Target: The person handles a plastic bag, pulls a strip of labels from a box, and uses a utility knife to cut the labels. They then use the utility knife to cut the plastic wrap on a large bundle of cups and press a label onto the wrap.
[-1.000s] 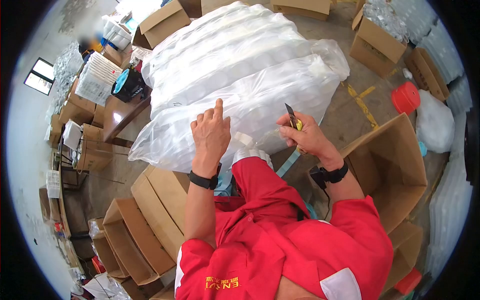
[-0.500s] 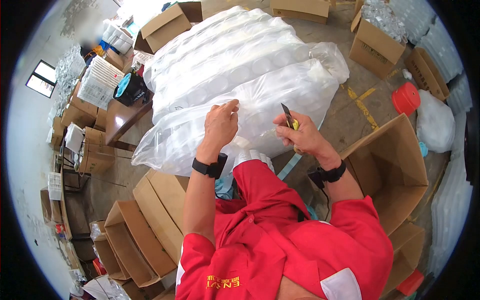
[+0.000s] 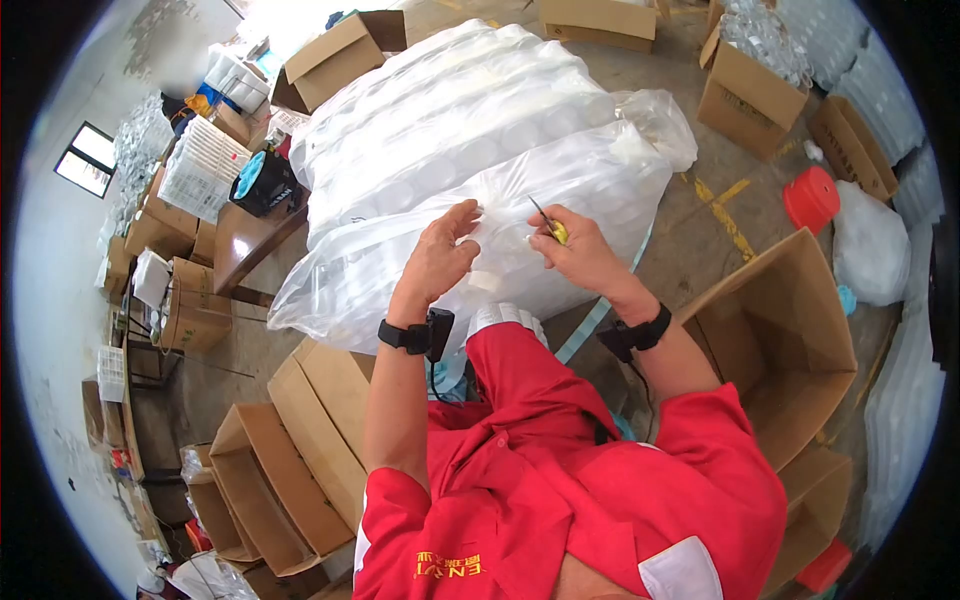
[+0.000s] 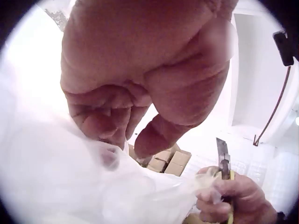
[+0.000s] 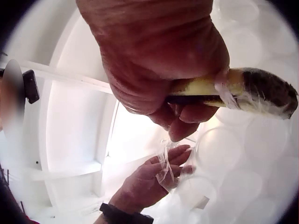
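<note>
Pinching film of plastic bag (image 3: 580, 170): left hand (image 3: 440, 250), grip closed on fold, film lifted. Bag lies at front of pile of bags (image 3: 450, 80), just before person. Right hand (image 3: 582, 250) grip wrapped round utility knife (image 3: 550, 224), blade near film. Best: tension first, shallow slice, blade away from left fingers.

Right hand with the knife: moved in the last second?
Yes. The right hand with the knife shifted left, away from the red stool, closer to the left hand on the plastic bag.
</note>
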The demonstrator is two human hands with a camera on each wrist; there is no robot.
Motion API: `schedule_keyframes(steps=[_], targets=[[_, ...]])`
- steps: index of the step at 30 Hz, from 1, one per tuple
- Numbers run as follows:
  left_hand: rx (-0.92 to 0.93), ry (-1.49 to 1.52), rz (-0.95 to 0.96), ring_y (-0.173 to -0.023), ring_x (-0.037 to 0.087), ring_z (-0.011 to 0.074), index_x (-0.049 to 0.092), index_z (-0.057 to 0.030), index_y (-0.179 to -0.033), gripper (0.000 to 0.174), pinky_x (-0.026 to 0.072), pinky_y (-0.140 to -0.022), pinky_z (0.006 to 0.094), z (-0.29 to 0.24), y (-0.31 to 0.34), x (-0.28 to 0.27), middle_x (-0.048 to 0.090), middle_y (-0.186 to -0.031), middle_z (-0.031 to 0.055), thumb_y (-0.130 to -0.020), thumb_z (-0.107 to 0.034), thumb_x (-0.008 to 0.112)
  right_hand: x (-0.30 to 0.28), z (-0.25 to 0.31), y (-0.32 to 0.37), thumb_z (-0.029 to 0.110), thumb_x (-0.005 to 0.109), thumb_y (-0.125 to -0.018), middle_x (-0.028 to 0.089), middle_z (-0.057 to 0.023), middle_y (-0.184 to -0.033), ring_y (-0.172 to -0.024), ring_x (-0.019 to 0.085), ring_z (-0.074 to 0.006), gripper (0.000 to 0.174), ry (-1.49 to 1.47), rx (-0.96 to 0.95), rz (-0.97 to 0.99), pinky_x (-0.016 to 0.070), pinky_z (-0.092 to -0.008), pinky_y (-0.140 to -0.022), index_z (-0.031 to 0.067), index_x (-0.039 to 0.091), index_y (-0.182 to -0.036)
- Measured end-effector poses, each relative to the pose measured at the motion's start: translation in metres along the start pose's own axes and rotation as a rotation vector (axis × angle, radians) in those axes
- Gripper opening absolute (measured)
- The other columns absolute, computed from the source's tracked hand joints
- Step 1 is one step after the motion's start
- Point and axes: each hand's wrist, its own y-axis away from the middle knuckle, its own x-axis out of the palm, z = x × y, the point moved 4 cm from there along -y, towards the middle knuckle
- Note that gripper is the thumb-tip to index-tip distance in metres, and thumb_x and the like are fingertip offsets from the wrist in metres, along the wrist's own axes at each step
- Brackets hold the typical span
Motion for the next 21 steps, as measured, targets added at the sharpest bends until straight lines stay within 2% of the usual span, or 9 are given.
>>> schedule_keyframes(steps=[2,5,9,11,15,20,21], targets=[[-0.084,0.212,0.004,-0.137,0.055,0.0319,0.042,0.0062,-0.152,0.064,0.0549,-0.097,0.0373,0.002,0.002,0.003,0.054,-0.15,0.0231,-0.092,-0.005,0.058,0.011,-0.006,-0.005,0.011,0.069,-0.094,0.07,-0.0073,-0.089,-0.066,0.066,-0.0111,0.028,0.036,-0.009,-0.015,0.0557,-0.0279,-0.06,-0.0021,0.065,-0.118],[-0.107,0.293,-0.048,-0.141,0.05,0.0312,0.04,0.0057,-0.154,0.061,0.0536,-0.1,0.0374,0.001,0.005,0.01,0.051,-0.151,0.0236,-0.097,-0.008,0.056,0.031,-0.011,-0.005,0.012,0.071,-0.094,0.071,-0.0078,-0.088,-0.065,0.066,-0.0114,0.03,-0.036,-0.026,-0.036,0.0555,-0.0279,-0.059,-0.0008,0.065,-0.12],[-0.074,0.403,-0.133,-0.141,0.051,0.033,0.041,0.0069,-0.152,0.057,0.0529,-0.104,0.0384,0.013,0.007,0.028,0.052,-0.151,0.0261,-0.1,-0.01,0.054,0.052,-0.013,-0.004,0.009,0.07,-0.094,0.072,-0.0067,-0.087,-0.065,0.066,-0.011,0.028,-0.171,-0.031,-0.036,0.0547,-0.0275,-0.058,-0.0011,0.064,-0.12],[0.011,0.471,-0.251,-0.137,0.054,0.0293,0.041,0.006,-0.153,0.055,0.0497,-0.105,0.0355,0.018,0.01,0.033,0.054,-0.149,0.0235,-0.103,-0.011,0.054,0.061,-0.012,-0.002,0.007,0.07,-0.095,0.072,-0.0062,-0.087,-0.065,0.065,-0.0107,0.027,-0.229,-0.037,-0.032,0.0541,-0.0273,-0.058,-0.0013,0.064,-0.12],[0.034,0.479,-0.289,-0.134,0.056,0.0277,0.044,0.0065,-0.151,0.05,0.0485,-0.106,0.0349,0.017,0.01,0.035,0.056,-0.147,0.0227,-0.104,-0.009,0.051,0.069,-0.007,0.002,0.004,0.069,-0.094,0.071,-0.0057,-0.086,-0.065,0.063,-0.0097,0.027,-0.315,0.013,0.001,0.0518,-0.026,-0.058,-0.0024,0.063,-0.12],[0.006,0.248,-0.323,-0.125,0.063,0.0254,0.051,0.0063,-0.146,0.043,0.0501,-0.104,0.0343,0.018,0.007,0.03,0.063,-0.139,0.0204,-0.104,-0.005,0.049,0.07,-0.008,0.004,0.004,0.07,-0.093,0.071,-0.0053,-0.085,-0.064,0.062,-0.0097,0.029,-0.336,0.049,0.02,0.051,-0.0255,-0.058,-0.002,0.062,-0.121],[0.007,0.249,-0.324,-0.125,0.063,0.0254,0.051,0.0063,-0.146,0.043,0.0501,-0.104,0.0343,0.023,0.005,0.031,0.063,-0.139,0.0204,-0.104,-0.005,0.049,0.069,-0.007,0.005,0.009,0.07,-0.094,0.071,-0.0066,-0.085,-0.065,0.063,-0.0102,0.031,-0.281,0.07,0.071,0.0514,-0.0266,-0.058,-0.0026,0.062,-0.121]])
